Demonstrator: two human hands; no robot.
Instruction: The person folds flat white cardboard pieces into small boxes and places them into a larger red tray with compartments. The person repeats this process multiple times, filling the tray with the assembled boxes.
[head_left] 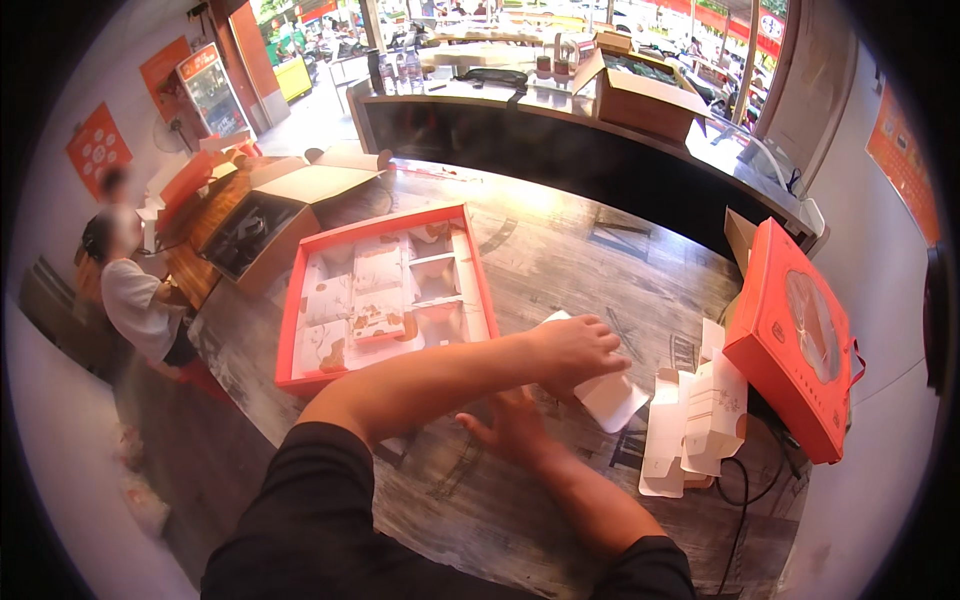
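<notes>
A small white carton point(612, 402) lies partly under my left hand point(578, 350), with a white edge also showing beyond the knuckles. My left arm crosses over to the right, and the fingers bend down over the carton. My right hand point(512, 428) is just below, close to the table, with its thumb stretched out to the side. The left forearm covers part of its fingers, and no object shows in it. Left of both hands, an open red box point(287, 345) holds a patterned white insert with several compartments. A patterned flat carton point(380, 290) sits in its middle.
Several white folded cartons point(690, 420) stand at the right, beside a tilted red gift box point(795, 340) with a clear window. A black cable point(745, 500) hangs nearby. An open brown cardboard box point(265, 235) sits far left, near another person point(140, 300). A counter point(560, 150) runs behind the table.
</notes>
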